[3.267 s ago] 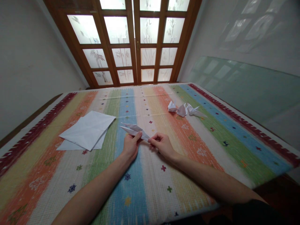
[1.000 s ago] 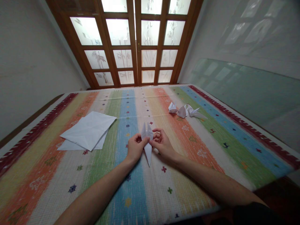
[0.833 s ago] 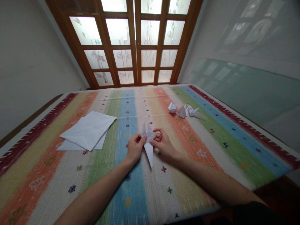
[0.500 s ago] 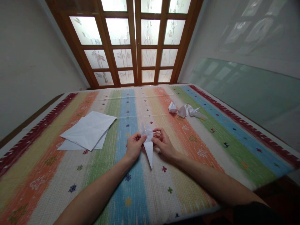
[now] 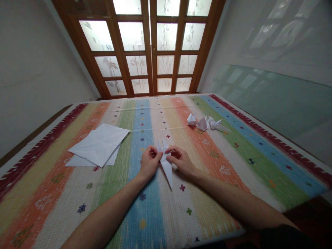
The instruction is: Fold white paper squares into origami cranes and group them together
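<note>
Between my two hands is a piece of white paper folded into a narrow, pointed shape. Its long tip points down toward me, and two thinner points stick up at the far end. My left hand pinches its left side between thumb and curled fingers. On the other side, my right hand has its thumb and forefinger closed at the paper's right edge. The fingers partly cover the middle of the folds.
White square sheets lie overlapping on the left. Several folded white paper pieces sit together at the back right. A striped cloth covers the table, with a glass panel along the right wall and paned doors behind.
The folded paper has turned slightly, its near tip swinging to the right. My right thumb and forefinger have shifted a little to the left along it. The sheets and folded pieces stay put.
</note>
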A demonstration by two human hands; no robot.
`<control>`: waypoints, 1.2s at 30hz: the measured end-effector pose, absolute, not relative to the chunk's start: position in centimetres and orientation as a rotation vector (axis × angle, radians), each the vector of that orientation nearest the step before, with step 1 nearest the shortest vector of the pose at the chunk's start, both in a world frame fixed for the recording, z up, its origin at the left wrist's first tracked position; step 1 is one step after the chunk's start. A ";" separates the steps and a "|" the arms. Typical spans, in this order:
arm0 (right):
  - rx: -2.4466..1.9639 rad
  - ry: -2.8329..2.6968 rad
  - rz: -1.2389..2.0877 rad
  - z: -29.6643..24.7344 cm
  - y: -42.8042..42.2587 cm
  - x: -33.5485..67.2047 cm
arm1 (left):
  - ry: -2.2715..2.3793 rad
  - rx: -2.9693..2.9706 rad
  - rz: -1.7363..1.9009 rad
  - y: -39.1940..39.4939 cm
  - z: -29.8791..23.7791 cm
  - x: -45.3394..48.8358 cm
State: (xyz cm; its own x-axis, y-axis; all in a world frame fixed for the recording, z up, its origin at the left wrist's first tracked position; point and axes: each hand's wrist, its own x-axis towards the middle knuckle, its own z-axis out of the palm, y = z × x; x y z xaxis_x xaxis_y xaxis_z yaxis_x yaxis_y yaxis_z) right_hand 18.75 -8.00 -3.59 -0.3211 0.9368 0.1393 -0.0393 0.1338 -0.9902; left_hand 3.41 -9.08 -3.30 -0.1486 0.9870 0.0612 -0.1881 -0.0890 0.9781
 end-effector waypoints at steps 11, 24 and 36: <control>-0.968 -1.374 1.417 -3.7 -7.8 18.5 | 1.027 0.888 1.491 -8.9 -3.1 3.4; -0.943 -1.359 1.489 -3.7 -8.1 18.3 | 0.995 0.739 1.366 -8.5 -4.0 3.2; -0.909 -1.335 1.483 -3.8 -8.5 18.1 | 1.206 0.892 1.417 -8.9 -3.3 3.4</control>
State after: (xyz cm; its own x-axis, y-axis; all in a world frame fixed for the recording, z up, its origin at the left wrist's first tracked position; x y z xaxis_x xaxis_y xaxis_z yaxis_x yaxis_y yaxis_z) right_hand 18.12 -8.49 -3.76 -0.3104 0.9492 0.0509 -0.1501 0.0040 -0.9887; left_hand 3.42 -8.91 -3.34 -0.1976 0.9772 -0.0778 -0.2328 0.0302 0.9720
